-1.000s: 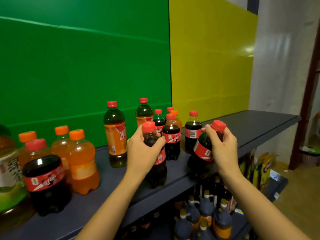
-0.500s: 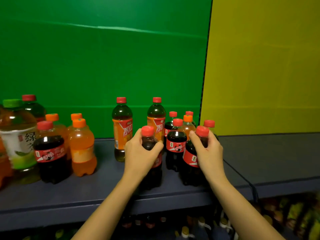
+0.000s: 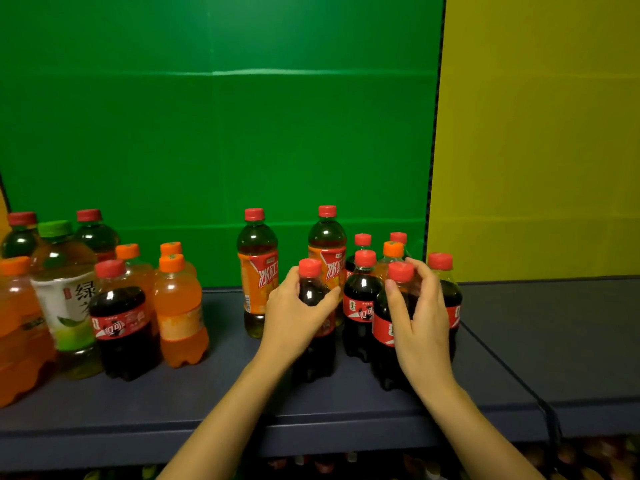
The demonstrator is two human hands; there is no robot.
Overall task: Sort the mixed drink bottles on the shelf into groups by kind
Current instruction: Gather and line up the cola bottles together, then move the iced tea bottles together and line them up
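Note:
Mixed drink bottles stand on a dark shelf [image 3: 225, 389]. My left hand [image 3: 294, 320] grips a red-capped cola bottle [image 3: 313, 355] around its shoulder; the bottle stands upright on the shelf. My right hand [image 3: 420, 327] wraps another cola bottle [image 3: 384, 327] just to the right, also upright. Behind them cluster more cola bottles [image 3: 360, 306], with an orange-capped soda [image 3: 393, 252] among them. Two iced tea bottles [image 3: 258, 271] stand at the back. To the left stand orange sodas [image 3: 180, 306], a lone cola [image 3: 121, 320] and a green tea bottle [image 3: 65, 292].
A green panel [image 3: 214, 133] and a yellow panel [image 3: 536, 150] back the shelf. The right part of the shelf [image 3: 554, 334] holds no bottles. More bottles show dimly on a lower shelf [image 3: 311, 465] below the front edge.
My right hand has carried its cola bottle left from the shelf edge and stood it upright beside the other colas. My left hand keeps its bottle. The view has swung left.

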